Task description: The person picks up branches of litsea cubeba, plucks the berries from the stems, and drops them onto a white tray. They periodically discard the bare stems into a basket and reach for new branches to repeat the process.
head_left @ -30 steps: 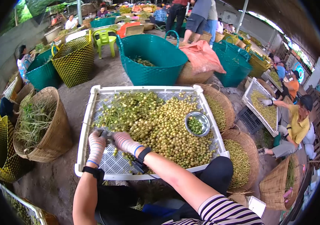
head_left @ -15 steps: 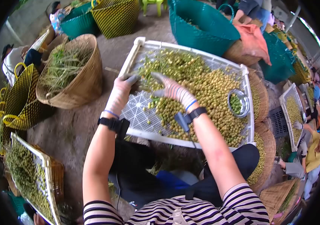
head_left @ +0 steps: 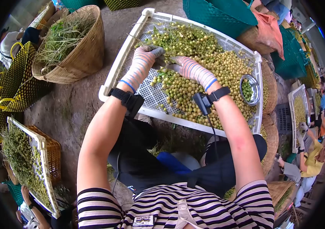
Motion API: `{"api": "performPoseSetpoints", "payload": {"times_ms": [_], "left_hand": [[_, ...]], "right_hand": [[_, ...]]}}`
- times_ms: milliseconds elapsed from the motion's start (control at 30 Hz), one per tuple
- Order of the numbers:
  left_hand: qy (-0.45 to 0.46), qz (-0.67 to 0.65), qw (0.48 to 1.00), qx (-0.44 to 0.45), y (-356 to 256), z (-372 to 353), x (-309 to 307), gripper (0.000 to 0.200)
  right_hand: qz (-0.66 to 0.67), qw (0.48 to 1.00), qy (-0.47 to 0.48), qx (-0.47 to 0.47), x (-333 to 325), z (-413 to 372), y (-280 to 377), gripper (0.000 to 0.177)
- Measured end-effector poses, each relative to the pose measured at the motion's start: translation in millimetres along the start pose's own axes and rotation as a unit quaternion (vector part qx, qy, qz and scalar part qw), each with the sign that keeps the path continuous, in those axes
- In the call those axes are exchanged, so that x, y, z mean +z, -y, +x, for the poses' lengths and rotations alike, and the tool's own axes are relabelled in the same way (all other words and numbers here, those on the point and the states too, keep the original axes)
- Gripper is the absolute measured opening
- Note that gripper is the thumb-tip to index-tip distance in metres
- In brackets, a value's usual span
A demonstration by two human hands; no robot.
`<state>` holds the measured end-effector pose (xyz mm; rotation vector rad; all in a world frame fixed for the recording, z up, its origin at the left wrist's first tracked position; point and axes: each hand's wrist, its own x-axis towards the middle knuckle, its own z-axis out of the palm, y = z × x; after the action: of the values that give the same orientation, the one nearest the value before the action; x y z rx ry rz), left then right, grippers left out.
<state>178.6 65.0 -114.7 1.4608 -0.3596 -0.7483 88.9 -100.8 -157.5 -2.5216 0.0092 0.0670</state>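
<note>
A white perforated tray [head_left: 122,68] bears round green-yellow fruits [head_left: 193,86], with stemmy fruit clusters [head_left: 185,40] towards its far side. My left hand [head_left: 146,59], in a striped glove with grey fingertips, is closed over the tray's left part, at the edge of the fruits. My right hand [head_left: 193,69], gloved alike, nearly meets it from the right, its fingers pressed together just above the fruits. What either hand grips between the fingertips is too small to make out. A metal bowl [head_left: 250,90] of greener fruits rests at the tray's right side.
A wicker basket [head_left: 80,57] of stems stands at the left, beside a yellow-black woven basket [head_left: 23,82]. Another fruit tray [head_left: 42,152] is at the lower left. Green baskets [head_left: 223,19] stand beyond. Co-workers [head_left: 315,158] sit at the right; another person's arm [head_left: 32,208] shows at the lower left.
My hands have come closer together, and their spread fingers have closed. The view has shifted, so the tray appears higher in the frame.
</note>
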Motion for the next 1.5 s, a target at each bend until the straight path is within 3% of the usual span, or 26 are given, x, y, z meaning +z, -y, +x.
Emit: {"api": "performPoseSetpoints", "payload": {"times_ms": [33,67,167,200,267,333,400,467,567,600,667,700,733,800,867,933,1000,1067,1100,1133,1167,1200,1233,1367,1467,1500], "left_hand": [[0.007,-0.011,1.000,-0.002,0,0,2,0.021],[0.006,-0.012,1.000,-0.004,1,0,4,0.021],[-0.021,-0.084,0.996,0.033,-3,1,5,0.020],[-0.015,-0.106,0.992,0.071,-7,2,-5,0.020],[-0.062,-0.068,0.994,0.053,-12,2,-18,0.021],[-0.076,-0.003,0.996,0.040,-6,9,-26,0.023],[-0.097,0.046,0.991,0.075,2,16,-29,0.025],[-0.106,0.084,0.986,0.102,7,22,-33,0.025],[-0.098,0.004,0.977,0.190,2,14,-34,0.022],[-0.102,-0.048,0.981,0.159,0,21,-38,0.021],[-0.180,-0.022,0.960,0.214,-9,13,-39,0.017],[-0.197,-0.016,0.958,0.209,-9,15,-47,0.015],[-0.200,-0.027,0.956,0.212,-13,13,-50,0.015],[-0.184,-0.020,0.967,0.174,-18,5,-45,0.015],[-0.129,-0.031,0.981,0.139,-25,-2,-23,0.018],[-0.031,-0.011,0.987,0.156,-23,-5,-1,0.026],[0.054,0.044,0.974,0.216,-23,-13,29,0.029],[0.103,0.027,0.971,0.213,-13,-5,54,0.032],[0.070,-0.016,0.979,0.190,-11,-5,62,0.028],[0.071,-0.016,0.979,0.188,-9,-5,61,0.028],[0.063,-0.015,0.984,0.168,-8,-5,60,0.025],[0.054,-0.013,0.987,0.151,-15,-7,60,0.022],[0.039,-0.008,0.986,0.164,-26,-16,62,0.018],[0.038,-0.004,0.980,0.196,-21,-14,61,0.017],[0.043,-0.004,0.985,0.165,-14,-10,58,0.017],[0.052,0.002,0.984,0.173,-13,-10,56,0.017]], "right_hand": [[-0.124,0.990,0.005,0.061,-19,-13,26,0.040],[-0.125,0.990,0.007,0.061,-27,-17,35,0.040],[-0.270,0.939,0.031,0.210,-36,-23,31,0.040],[-0.257,0.943,0.013,0.209,-35,-30,15,0.032],[-0.346,0.920,-0.032,0.184,-41,-47,7,0.026],[-0.377,0.911,-0.082,0.146,-39,-59,13,0.033],[-0.341,0.938,-0.064,0.013,-30,-57,25,0.038],[-0.397,0.915,-0.055,-0.058,1,-46,27,0.045],[-0.439,0.898,0.040,0.010,29,-16,11,0.029],[-0.440,0.897,0.038,0.010,20,-15,12,0.029],[-0.359,0.933,0.032,0.021,-7,-17,19,0.021],[-0.304,0.951,-0.044,0.024,-17,-16,15,0.016],[-0.171,0.976,-0.133,-0.033,-26,-13,0,0.018],[0.178,0.975,-0.096,0.087,-45,-3,-22,0.022],[0.248,0.958,-0.142,0.006,-68,-14,3,0.025],[0.229,0.964,-0.133,0.037,-76,-21,24,0.024],[0.108,0.988,-0.107,-0.017,-72,-24,36,0.023],[0.120,0.989,-0.086,0.004,-49,-16,20,0.023],[0.349,0.933,-0.088,-0.014,-37,-13,19,0.021],[0.558,0.825,-0.085,-0.031,-30,-13,16,0.019],[0.559,0.824,-0.086,-0.030,-26,-18,11,0.019],[0.387,0.917,-0.095,0.008,-23,-26,8,0.018],[0.200,0.973,-0.103,0.046,-23,-31,8,0.017],[0.183,0.972,-0.144,0.018,5,-28,-19,0.023],[-0.130,0.968,-0.197,0.082,8,-24,-28,0.039],[-0.089,0.972,-0.130,0.173,-7,-28,-7,0.046]]}}
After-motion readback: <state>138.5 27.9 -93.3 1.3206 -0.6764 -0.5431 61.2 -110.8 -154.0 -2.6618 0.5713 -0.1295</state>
